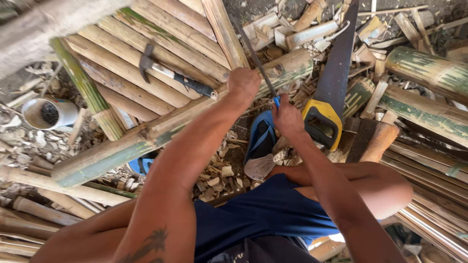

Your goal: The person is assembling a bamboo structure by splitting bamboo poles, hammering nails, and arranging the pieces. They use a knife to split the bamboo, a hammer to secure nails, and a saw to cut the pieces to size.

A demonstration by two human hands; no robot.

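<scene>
head view: both hands on bamboo pole and thin blade

head view looks down on a seated person in blue shorts (263,214), knees spread, arms reaching forward. left hand (243,83) is closed in a fist on top of a long bamboo pole (161,131) that runs diagonally from lower left to upper right; whether the fingers wrap fully round it cannot be told. right hand (287,118) is clenched around the blue handle of a thin dark blade (256,58), which slants up and to the left and crosses the pole just beside the left hand. the kind of blade is not clear.

pole rests against the edge of a panel of bamboo slats (161,44). a claw hammer (170,75) with a black grip lies on that panel, near the left hand but apart from it. a hand saw (331,87) with a yellow and black handle lies just right of the right hand, blade pointing away. a blue sandal (261,146) sits below the right hand among wood chips (217,175). a white tub (48,113) holding dark small pieces stands at far left. thick green bamboo sections (429,73) lie at right.
</scene>
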